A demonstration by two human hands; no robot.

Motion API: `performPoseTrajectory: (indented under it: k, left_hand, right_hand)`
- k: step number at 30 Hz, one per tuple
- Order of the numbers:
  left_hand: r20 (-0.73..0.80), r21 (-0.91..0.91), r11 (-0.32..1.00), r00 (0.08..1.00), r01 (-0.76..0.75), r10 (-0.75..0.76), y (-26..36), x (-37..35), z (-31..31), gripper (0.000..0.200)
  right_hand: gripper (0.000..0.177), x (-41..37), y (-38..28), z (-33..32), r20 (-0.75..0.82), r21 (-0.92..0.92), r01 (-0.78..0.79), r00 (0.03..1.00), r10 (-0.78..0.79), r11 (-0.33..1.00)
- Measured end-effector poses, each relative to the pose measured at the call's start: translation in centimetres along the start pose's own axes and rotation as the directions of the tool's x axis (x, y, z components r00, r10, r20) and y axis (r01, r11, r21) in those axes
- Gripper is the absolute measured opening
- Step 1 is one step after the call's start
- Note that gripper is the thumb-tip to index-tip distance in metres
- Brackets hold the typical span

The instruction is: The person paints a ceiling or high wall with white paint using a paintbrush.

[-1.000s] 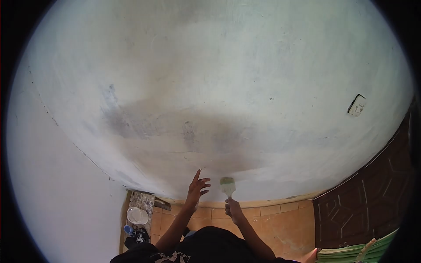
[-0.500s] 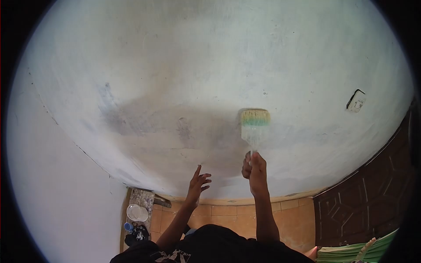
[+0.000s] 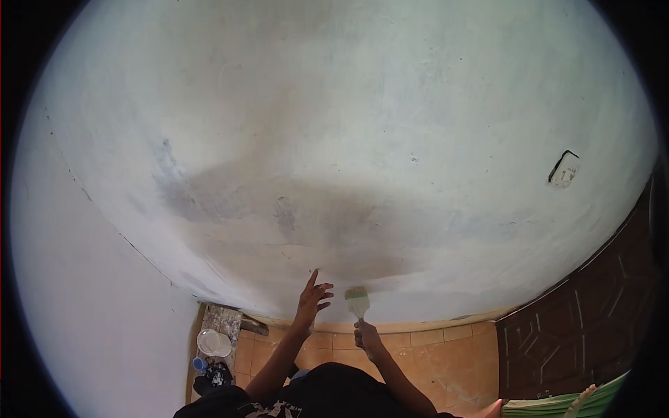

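Observation:
My right hand (image 3: 368, 336) is closed round the handle of a wide paintbrush (image 3: 357, 300), low in front of the wall. The brush points upward, its pale bristles tinged green and its head whitish. To its left, my left hand (image 3: 311, 304) holds nothing; its fingers are spread, the index finger stretched up toward the wall. Behind both hands stands the whitish wall (image 3: 432, 139), patchy with grey smudges and my shadow.
A paint-spattered bench (image 3: 221, 319) at lower left carries a white tub (image 3: 213, 343), a blue cup (image 3: 200, 364) and a dark bag (image 3: 214, 377). A switch plate (image 3: 564, 169) is on the wall at right, above a dark carved door (image 3: 557, 327). Orange tiles (image 3: 446, 355) cover the floor.
My right hand has brought the paintbrush down and to the left, from mid-wall to near the wall's foot. The left hand stays in almost the same place, fingers still spread.

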State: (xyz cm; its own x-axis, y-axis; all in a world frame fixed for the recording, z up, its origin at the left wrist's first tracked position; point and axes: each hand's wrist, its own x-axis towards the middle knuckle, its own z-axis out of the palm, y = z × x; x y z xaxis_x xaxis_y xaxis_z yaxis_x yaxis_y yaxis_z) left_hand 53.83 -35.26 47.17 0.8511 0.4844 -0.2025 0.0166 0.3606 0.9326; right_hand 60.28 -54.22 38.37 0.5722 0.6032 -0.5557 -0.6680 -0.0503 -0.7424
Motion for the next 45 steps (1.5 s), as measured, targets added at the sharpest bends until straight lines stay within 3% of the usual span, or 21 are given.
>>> performPoseTrajectory:
  k: [8, 14, 17, 20, 24, 27, 30, 33, 39, 45]
  left_hand:
    - [-0.02, 0.011, 1.0, 1.0, 0.013, -0.013, -0.1, 0.0, 0.7, 0.068]
    - [-0.042, 0.008, 1.0, 0.999, 0.007, -0.006, -1.0, -0.1, 0.5, 0.067]
    - [-0.037, -0.007, 1.0, 0.999, 0.003, -0.003, -1.1, -0.4, 0.5, 0.066]
    - [-0.042, -0.017, 1.0, 0.999, -0.003, 0.003, -1.1, -0.7, 0.4, 0.066]
    - [-0.069, -0.02, 1.0, 0.997, 0.016, -0.018, -1.3, -1.2, -0.3, 0.065]
    - [-0.078, -0.005, 1.0, 0.997, 0.026, -0.026, -1.3, -1.4, -1.1, 0.064]
    - [-0.063, 0.006, 0.999, 0.997, 0.036, -0.035, -1.4, -1.3, -1.9, 0.063]
    - [-0.054, 0.009, 0.999, 0.998, 0.039, -0.039, -1.0, -1.1, -2.7, 0.062]
    - [-0.042, 0.023, 0.997, 0.996, 0.078, -0.077, -0.3, -0.4, -4.5, 0.061]
    - [0.021, 0.037, 0.994, 0.995, 0.101, -0.102, -0.5, 0.3, -4.9, 0.064]
  right_hand:
    - [0.028, -7.5, -10.9, 4.4, 0.169, -0.004, 0.195, 0.967, -0.191, 0.981]
    - [0.036, -11.0, -18.9, 6.5, 0.292, 0.117, 0.525, 0.793, -0.534, 0.843]
    - [0.04, -7.8, -19.5, 6.7, 0.253, -0.026, 0.576, 0.794, -0.552, 0.817]
    - [0.043, -0.9, -13.0, 4.4, 0.217, -0.064, 0.584, 0.799, -0.56, 0.809]
    - [0.043, 1.0, -3.4, 1.4, 0.133, -0.118, 0.311, 0.946, -0.295, 0.943]
    - [0.038, 1.1, 0.5, 0.1, 0.058, 0.051, -0.042, 0.998, 0.039, 0.998]
    - [0.032, 1.6, 1.1, 0.4, 0.035, 0.06, -0.043, 0.999, 0.041, 0.997]
    - [0.03, -0.8, -3.2, 2.7, 0.07, 0.107, 0.043, 0.996, -0.051, 0.993]
    - [0.031, -8.3, -11.5, 6.5, 0.125, 0.012, 0.263, 0.957, -0.263, 0.965]
    - [0.04, -11.8, -19.7, 9.1, 0.003, 0.005, 0.598, 0.802, -0.598, 0.802]
